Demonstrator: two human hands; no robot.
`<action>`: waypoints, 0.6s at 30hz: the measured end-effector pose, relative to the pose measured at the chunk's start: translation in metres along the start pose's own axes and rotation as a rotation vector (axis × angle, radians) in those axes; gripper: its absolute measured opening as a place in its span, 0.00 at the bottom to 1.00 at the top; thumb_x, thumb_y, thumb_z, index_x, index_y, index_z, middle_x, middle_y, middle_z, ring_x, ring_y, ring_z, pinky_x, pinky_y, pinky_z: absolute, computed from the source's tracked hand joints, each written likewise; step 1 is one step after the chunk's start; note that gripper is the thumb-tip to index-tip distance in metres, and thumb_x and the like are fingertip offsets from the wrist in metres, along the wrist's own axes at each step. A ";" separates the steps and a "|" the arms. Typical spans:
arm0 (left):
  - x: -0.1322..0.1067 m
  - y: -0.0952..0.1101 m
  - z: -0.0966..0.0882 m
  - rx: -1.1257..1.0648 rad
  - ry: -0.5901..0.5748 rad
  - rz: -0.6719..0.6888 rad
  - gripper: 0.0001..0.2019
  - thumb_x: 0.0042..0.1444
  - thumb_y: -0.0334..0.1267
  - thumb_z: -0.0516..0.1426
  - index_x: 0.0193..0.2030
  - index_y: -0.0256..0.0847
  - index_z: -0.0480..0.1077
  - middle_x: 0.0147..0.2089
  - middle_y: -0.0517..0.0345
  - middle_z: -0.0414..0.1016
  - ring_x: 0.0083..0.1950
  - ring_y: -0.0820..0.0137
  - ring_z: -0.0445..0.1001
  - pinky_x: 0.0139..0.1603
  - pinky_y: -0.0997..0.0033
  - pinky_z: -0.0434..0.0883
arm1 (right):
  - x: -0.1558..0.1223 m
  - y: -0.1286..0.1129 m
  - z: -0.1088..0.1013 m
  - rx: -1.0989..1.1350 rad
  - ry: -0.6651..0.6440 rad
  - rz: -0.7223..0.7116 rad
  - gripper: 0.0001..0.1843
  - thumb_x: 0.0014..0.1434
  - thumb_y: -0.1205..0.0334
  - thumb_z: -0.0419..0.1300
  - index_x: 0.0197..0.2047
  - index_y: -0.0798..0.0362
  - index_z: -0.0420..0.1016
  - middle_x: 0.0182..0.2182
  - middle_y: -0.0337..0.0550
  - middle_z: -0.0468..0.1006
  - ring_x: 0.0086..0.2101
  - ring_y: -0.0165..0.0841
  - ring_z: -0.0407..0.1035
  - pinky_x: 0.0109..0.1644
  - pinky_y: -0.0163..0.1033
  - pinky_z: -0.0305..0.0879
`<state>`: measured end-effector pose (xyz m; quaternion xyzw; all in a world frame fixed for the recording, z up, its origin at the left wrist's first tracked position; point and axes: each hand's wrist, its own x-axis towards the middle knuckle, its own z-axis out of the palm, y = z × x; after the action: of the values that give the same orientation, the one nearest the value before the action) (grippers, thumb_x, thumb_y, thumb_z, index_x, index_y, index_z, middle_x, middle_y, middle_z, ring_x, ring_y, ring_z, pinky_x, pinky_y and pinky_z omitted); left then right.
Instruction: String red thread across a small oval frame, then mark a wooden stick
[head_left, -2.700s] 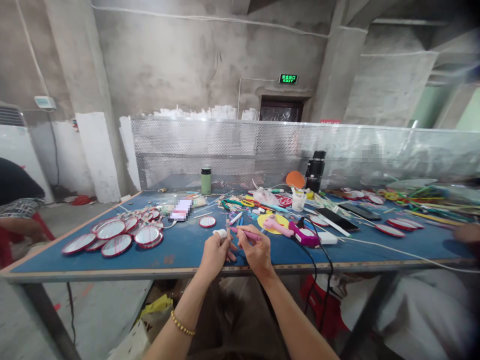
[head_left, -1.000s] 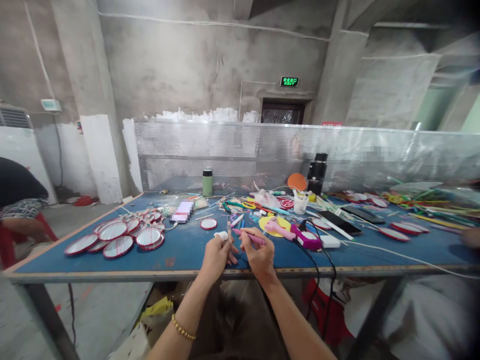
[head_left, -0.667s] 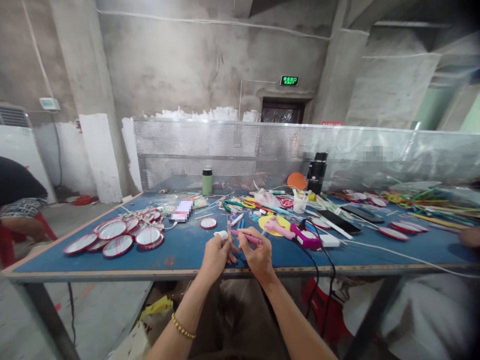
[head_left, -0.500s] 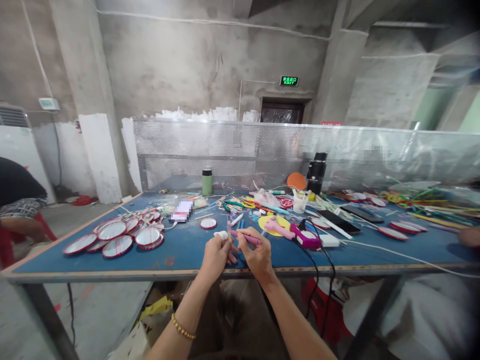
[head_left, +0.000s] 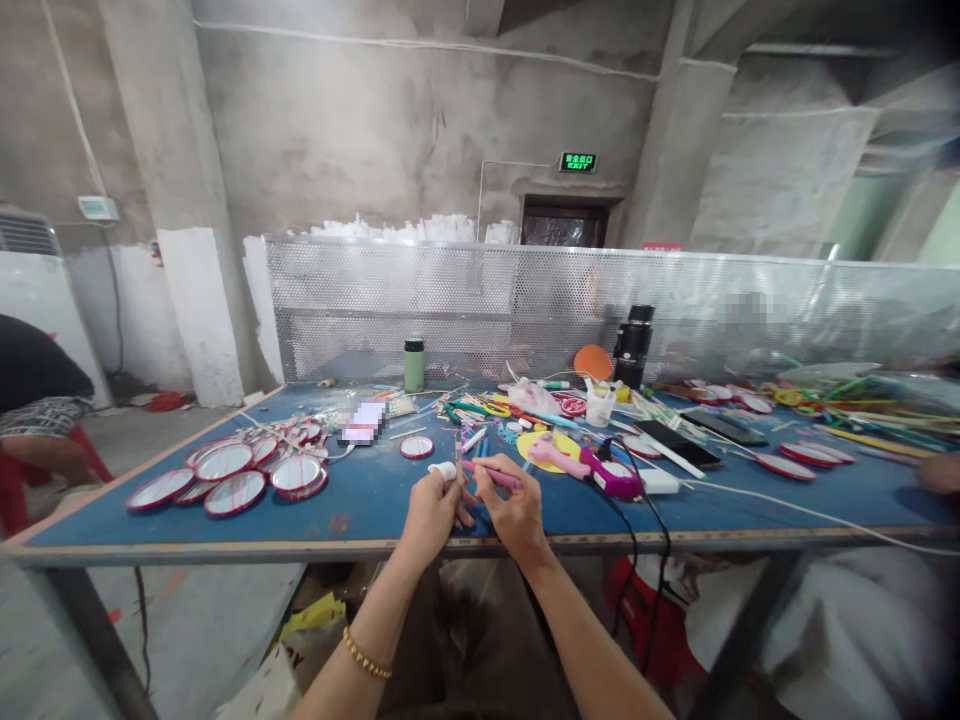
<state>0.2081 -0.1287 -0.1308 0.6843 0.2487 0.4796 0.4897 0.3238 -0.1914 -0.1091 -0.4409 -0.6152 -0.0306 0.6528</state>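
Note:
Above the table's front edge, my left hand (head_left: 436, 503) is closed in a pinch on a thin upright stick (head_left: 458, 447), with a white wrap around one finger. My right hand (head_left: 516, 505) grips a pink pen-shaped tool (head_left: 499, 475), its tip touching or very close to the stick. What else my left fingers cover is hidden. Just beyond my hands lies a single round disc with a red rim (head_left: 416, 447). Blue and white markers (head_left: 474, 440) lie behind my knuckles.
On the blue table (head_left: 360, 510), a heap of red-rimmed discs (head_left: 234, 492) lies left, beside a lit phone (head_left: 365, 422). A green bottle (head_left: 414, 365) and a black thermos (head_left: 634, 347) stand behind. Right of my hands are a purple device (head_left: 616, 478), cables and a dark tablet (head_left: 671, 443).
Almost nothing differs. Both hands keep their place and hold, with at most a very slight shift of the fingers.

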 end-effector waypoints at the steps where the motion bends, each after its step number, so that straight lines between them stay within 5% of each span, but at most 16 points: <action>1: 0.000 0.000 0.000 -0.001 0.001 -0.001 0.13 0.60 0.47 0.56 0.31 0.41 0.68 0.23 0.60 0.79 0.16 0.73 0.76 0.16 0.81 0.66 | 0.000 0.000 0.000 0.001 0.002 0.001 0.09 0.65 0.59 0.58 0.37 0.52 0.79 0.28 0.40 0.79 0.27 0.31 0.72 0.33 0.35 0.71; 18: 0.000 0.003 0.000 -0.002 -0.004 -0.013 0.12 0.61 0.46 0.55 0.32 0.41 0.67 0.24 0.58 0.80 0.17 0.72 0.76 0.16 0.80 0.66 | 0.001 -0.002 0.001 -0.009 0.013 -0.012 0.09 0.64 0.60 0.59 0.36 0.52 0.79 0.27 0.40 0.78 0.26 0.30 0.71 0.32 0.35 0.70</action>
<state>0.2077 -0.1302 -0.1283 0.6832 0.2519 0.4753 0.4939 0.3223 -0.1919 -0.1068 -0.4400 -0.6136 -0.0402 0.6544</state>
